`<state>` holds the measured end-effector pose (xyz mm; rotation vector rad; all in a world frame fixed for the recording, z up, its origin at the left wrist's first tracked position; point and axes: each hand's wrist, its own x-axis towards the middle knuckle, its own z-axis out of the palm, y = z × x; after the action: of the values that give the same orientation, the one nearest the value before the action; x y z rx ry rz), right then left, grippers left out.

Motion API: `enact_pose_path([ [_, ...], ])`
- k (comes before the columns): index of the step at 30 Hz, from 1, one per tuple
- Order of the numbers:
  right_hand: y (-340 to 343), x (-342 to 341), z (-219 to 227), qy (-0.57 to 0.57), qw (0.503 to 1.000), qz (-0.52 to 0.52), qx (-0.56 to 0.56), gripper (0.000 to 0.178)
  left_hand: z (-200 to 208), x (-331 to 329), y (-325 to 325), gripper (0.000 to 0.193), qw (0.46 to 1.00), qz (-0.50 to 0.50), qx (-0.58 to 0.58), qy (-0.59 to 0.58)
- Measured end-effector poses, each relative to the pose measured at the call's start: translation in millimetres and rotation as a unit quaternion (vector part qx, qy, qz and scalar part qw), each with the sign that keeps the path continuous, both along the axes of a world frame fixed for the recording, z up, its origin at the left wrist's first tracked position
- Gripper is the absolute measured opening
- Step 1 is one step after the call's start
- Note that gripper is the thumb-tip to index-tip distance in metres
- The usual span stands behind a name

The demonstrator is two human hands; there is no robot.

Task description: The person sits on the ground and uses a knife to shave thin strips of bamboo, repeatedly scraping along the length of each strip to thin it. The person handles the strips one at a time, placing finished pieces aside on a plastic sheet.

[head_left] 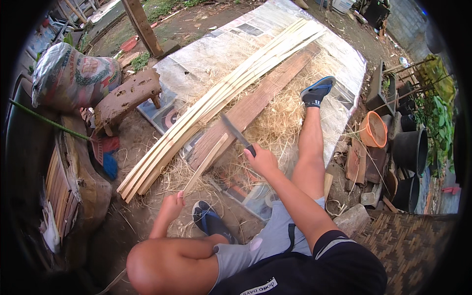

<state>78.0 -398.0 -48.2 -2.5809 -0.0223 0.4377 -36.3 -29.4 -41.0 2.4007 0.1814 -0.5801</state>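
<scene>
1. Left hand (172, 205), lower centre of frame: fingers closed around pale, narrow wooden strip (205, 164), centre.
2. Right hand (263, 161), centre: fingers wrapped around black-handled, grey-bladed knife (237, 132).
3. Advisable: brace strip against long brown wooden plank (258, 102); stroke knife shallowly, away from left fingers.

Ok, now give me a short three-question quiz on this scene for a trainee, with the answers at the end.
1. Which hand grips the black-handled metal knife?
2. True or false: the bundle of long, pale wood-like strips lies to the left of the flat brown wooden plank.
3. Fill in: the left hand holds one end of a ____.

Key: 1. The right hand. 2. True. 3. Single narrow pale strip.
</scene>
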Motion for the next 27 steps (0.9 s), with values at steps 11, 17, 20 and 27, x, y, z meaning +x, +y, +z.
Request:
enact_pose_path([
  [11,-24,17,-12,0.002,0.996,-0.062,-0.058,0.048,-2,-9,18,0.052,0.999,0.026,-0.035,-0.026],
  [17,-24,-3,-47,-0.037,0.997,-0.07,-0.008,0.051,55,5,3,0.041,0.992,0.022,0.036,-0.117],
  [20,-29,-3,-61,-0.082,0.993,-0.077,0.033,0.048,69,4,-6,0.035,0.982,-0.027,0.15,-0.114],
  [27,-34,-1,-70,-0.087,0.994,-0.054,0.047,0.048,41,-48,50,0.032,0.971,0.085,0.123,-0.185],
])
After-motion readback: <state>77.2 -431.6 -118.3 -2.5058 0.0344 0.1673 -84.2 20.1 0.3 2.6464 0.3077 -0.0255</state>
